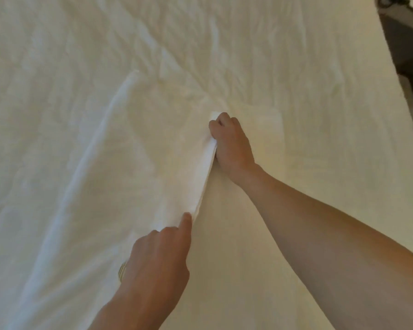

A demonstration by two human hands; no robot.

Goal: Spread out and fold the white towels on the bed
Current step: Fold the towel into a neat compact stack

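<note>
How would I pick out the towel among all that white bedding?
The cream bed fills the view. Near its middle, the right hand and left hand hold one layered edge. That cloth is the towel: brighter white than the bed, folded in layers.

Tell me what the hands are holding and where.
Both hold the white towel by its folded edge: the right hand grips the far end, the left hand pinches the near end.

A: Lighting condition?
B: Soft, warm, even. The white bed (296, 67) reads cream; the towel (153, 151) reads cooler, bluish along its far-side edge. A dull shadow lies on the bed just beside the left hand (160, 258).
A: Image quality?
B: Soft throughout; fabric texture smeared. Edges bend outward; top right corner dark.
</note>
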